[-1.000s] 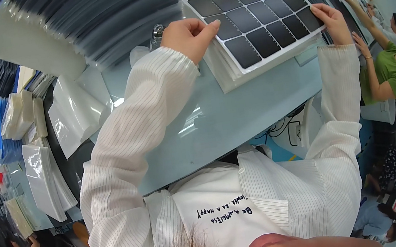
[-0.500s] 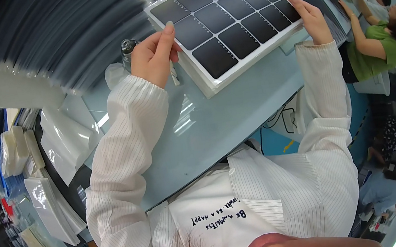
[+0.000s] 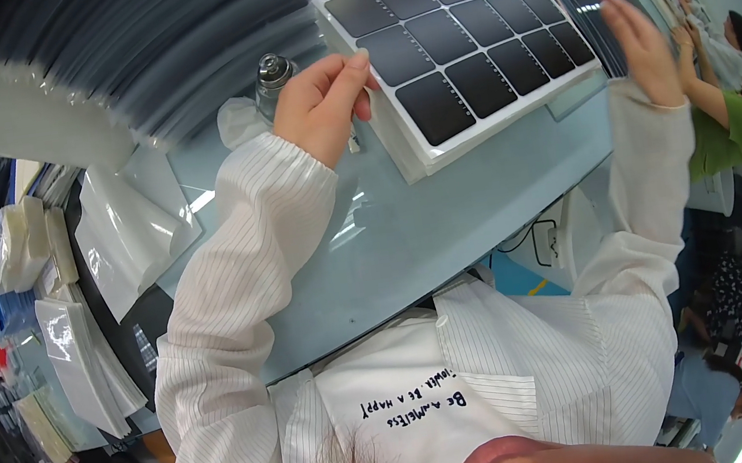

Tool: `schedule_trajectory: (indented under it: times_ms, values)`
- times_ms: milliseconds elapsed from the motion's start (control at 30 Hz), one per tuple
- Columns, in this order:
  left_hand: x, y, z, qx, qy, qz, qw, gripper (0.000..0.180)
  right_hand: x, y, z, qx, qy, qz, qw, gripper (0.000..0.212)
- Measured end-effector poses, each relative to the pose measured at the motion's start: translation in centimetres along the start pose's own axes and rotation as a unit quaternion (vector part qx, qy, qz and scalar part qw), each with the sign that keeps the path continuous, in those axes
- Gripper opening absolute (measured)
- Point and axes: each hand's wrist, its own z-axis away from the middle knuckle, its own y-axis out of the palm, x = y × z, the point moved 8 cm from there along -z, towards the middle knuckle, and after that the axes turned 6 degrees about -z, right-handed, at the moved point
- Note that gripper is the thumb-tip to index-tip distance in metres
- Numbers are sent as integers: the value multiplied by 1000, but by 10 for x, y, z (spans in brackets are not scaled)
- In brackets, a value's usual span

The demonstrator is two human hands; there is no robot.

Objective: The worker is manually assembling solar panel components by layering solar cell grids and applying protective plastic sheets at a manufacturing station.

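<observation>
a white sheet (image 3: 445, 61) of black rounded panels lies on a pale stack (image 3: 399, 147) on a glassy table (image 3: 324, 299). the left hand (image 3: 317, 105) has thumb and finger close at its left edge; whether they pinch it is hard to tell. the right hand (image 3: 644, 50), fingers straight, is clear of it. keeping sheet and stack edges flush seems wise. half a second ago, the right hand touched the sheet's right edge.
</observation>
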Motion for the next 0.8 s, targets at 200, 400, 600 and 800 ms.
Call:
schedule_trajectory:
  times_ms: [200,400,600,800]
  values:
    - [-12,9,25,31,21,79,996,29,198,78,-14,233,-318,-118,912,30]
    - [-25,10,55,-37,93,-31,994,29,248,185,9,311,-490,-208,787,26]
    - [-41,16,71,-91,209,-135,964,36,237,197,3,335,-455,-272,779,33]
    - [-46,28,84,-112,285,-257,917,45,235,181,-3,291,-458,-311,780,42]
